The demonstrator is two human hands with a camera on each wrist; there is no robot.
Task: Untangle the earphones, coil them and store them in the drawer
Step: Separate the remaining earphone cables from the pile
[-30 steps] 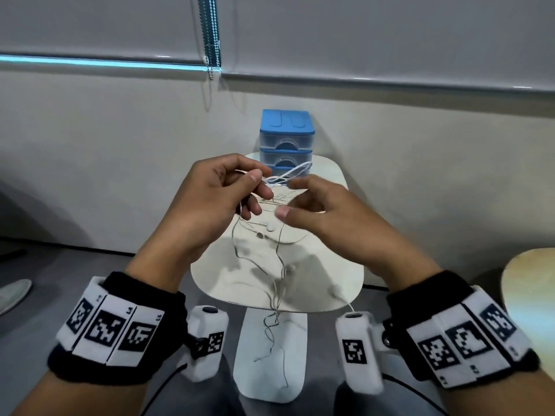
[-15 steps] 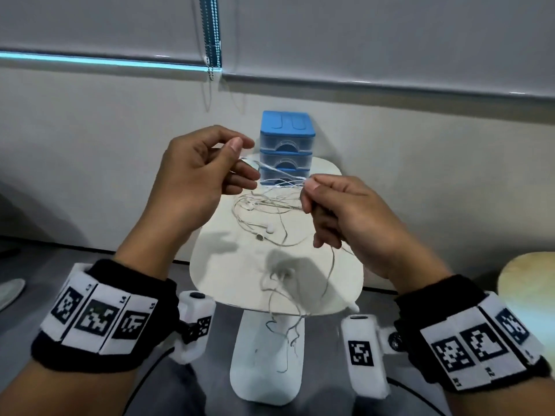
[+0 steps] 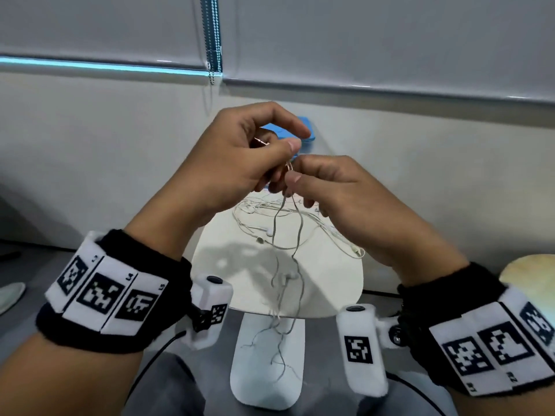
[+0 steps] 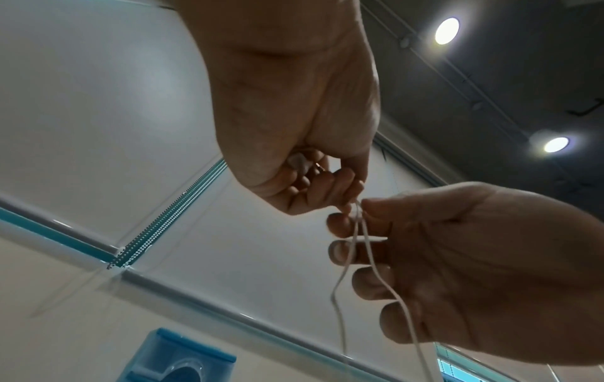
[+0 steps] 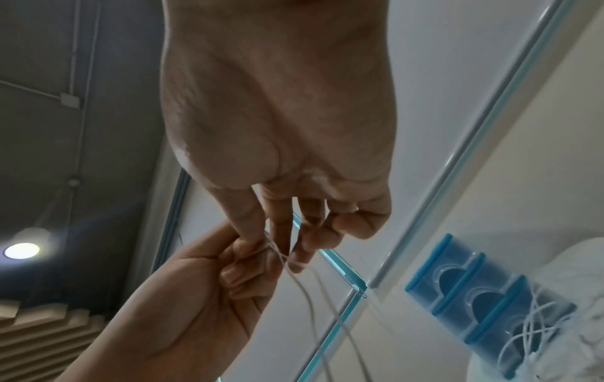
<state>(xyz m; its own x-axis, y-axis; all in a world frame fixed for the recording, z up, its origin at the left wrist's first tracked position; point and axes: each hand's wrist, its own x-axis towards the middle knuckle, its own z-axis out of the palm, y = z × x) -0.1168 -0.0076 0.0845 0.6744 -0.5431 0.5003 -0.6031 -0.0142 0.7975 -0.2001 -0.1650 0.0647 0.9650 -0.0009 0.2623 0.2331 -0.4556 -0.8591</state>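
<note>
White earphones (image 3: 297,235) hang as two thin cable strands from where my hands meet, down past the front edge of the small white table (image 3: 330,289). More earphone cable lies in a loose tangle (image 3: 264,214) on the tabletop. My left hand (image 3: 285,151) pinches the cable (image 4: 359,232) with its fingers curled, and a small earphone part (image 4: 298,161) sits inside its fist. My right hand (image 3: 295,172) pinches the same cable (image 5: 278,253) right beside it. The blue drawer unit (image 3: 304,130) stands at the table's far end, mostly hidden behind my hands, with its drawers (image 5: 484,310) pushed in.
A second round table (image 3: 528,274) shows at the right edge. The table's white base (image 3: 267,370) stands on the grey floor below the hanging cable. A shoe (image 3: 12,295) lies on the floor at far left. A wall with blinds and a bead chain (image 3: 211,40) is behind.
My hands were apart with a strand stretched between them. They have come together and risen in front of the drawer unit, and the cable now hangs straight down from the pinch.
</note>
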